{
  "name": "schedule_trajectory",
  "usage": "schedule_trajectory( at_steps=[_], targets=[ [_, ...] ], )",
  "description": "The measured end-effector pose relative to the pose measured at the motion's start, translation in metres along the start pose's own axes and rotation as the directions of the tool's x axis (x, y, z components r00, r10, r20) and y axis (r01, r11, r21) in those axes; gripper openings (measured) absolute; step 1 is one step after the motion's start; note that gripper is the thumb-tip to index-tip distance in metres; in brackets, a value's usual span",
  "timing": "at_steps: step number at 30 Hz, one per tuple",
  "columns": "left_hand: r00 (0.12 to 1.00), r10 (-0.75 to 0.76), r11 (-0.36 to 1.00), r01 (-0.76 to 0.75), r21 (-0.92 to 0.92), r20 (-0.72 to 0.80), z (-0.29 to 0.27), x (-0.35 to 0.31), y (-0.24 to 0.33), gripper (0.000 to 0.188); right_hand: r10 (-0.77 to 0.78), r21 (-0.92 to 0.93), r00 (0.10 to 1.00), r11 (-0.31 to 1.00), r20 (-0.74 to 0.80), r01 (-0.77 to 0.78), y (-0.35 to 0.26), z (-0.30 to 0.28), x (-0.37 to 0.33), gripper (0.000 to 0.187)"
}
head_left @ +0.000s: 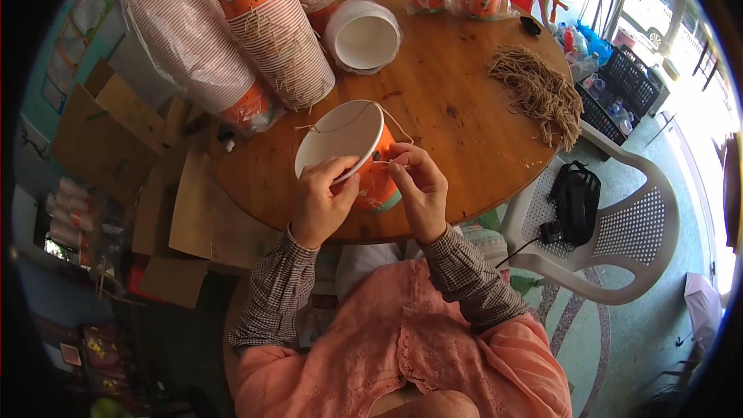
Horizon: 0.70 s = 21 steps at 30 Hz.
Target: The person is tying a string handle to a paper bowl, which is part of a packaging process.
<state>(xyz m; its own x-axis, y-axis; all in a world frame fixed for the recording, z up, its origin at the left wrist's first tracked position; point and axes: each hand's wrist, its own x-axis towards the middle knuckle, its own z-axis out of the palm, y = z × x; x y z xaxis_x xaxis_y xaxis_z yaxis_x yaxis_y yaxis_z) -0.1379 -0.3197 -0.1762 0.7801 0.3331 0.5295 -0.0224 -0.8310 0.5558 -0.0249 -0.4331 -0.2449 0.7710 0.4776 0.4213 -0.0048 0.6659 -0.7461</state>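
Note:
An orange paper bucket [340, 135] with a white inside lies tilted near the front edge of the table, its mouth turned up and to the left. My left hand [326, 197] grips its rim, with the thumb on the outside. Between the thumb and fingers of my right hand [420, 184] is the end of a thin beige string [382, 162], pinched close to the bucket's orange side. Another length of the string crosses the bucket's mouth and loops over the rim toward my right hand. Whether it passes through a hole, I cannot tell.
The round wooden table [441, 93] bears a stack of strung buckets [298, 54], wrapped stacks [186, 31] at the left and a bagged bucket [364, 40]. A heap of cut strings [535, 91] lies at the right. Beyond stands a white plastic chair [619, 224] with a black bag [576, 197].

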Motion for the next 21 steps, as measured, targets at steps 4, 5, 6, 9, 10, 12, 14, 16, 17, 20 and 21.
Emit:
schedule_trajectory(
  at_steps=[4,5,6,9,10,12,14,16,17,20,21],
  targets=[
    [0.993,-0.115,0.958,0.119,-0.262,0.031,-0.010,-0.005,0.000,0.022,-0.171,-0.259,0.985,0.950,0.031,0.173,-0.008,0.011,-0.004,0.007],
    [0.992,-0.119,0.958,0.122,-0.260,0.030,-0.011,-0.007,0.001,0.022,-0.168,-0.257,0.985,0.951,0.032,0.171,-0.009,0.014,-0.005,0.007],
    [0.990,-0.137,0.953,0.140,-0.267,0.031,-0.013,-0.007,0.004,0.023,-0.195,-0.294,0.980,0.934,0.049,0.200,-0.009,0.016,-0.005,0.008],
    [0.985,-0.167,0.949,0.170,-0.265,0.032,-0.017,-0.010,0.006,0.025,-0.204,-0.361,0.975,0.905,0.092,0.224,-0.013,0.019,-0.008,0.009],
    [0.983,-0.179,0.949,0.182,-0.257,0.035,-0.017,-0.011,0.007,0.027,-0.187,-0.393,0.976,0.893,0.114,0.217,-0.014,0.019,-0.009,0.010],
    [0.986,-0.162,0.955,0.165,-0.245,0.034,-0.018,-0.011,0.008,0.027,-0.223,-0.397,0.970,0.885,0.098,0.244,-0.014,0.022,-0.007,0.010],
    [0.989,-0.143,0.961,0.147,-0.236,0.035,-0.018,-0.011,0.010,0.028,-0.260,-0.404,0.962,0.874,0.082,0.270,-0.014,0.023,-0.007,0.011],
    [0.987,-0.155,0.956,0.160,-0.245,0.041,-0.018,-0.011,0.013,0.028,-0.268,-0.418,0.960,0.866,0.075,0.274,-0.013,0.022,-0.006,0.011],
    [0.987,-0.155,0.956,0.160,-0.246,0.039,-0.017,-0.011,0.013,0.028,-0.269,-0.418,0.960,0.866,0.077,0.276,-0.015,0.023,-0.006,0.011],
    [0.990,-0.140,0.956,0.144,-0.257,0.033,-0.016,-0.011,0.013,0.028,-0.298,-0.507,0.948,0.803,0.114,0.313,-0.020,0.023,-0.008,0.012],
    [0.994,-0.108,0.966,0.112,-0.234,0.032,-0.016,-0.011,0.014,0.029,-0.297,-0.514,0.947,0.797,0.123,0.317,-0.020,0.022,-0.009,0.013]
  ],
)
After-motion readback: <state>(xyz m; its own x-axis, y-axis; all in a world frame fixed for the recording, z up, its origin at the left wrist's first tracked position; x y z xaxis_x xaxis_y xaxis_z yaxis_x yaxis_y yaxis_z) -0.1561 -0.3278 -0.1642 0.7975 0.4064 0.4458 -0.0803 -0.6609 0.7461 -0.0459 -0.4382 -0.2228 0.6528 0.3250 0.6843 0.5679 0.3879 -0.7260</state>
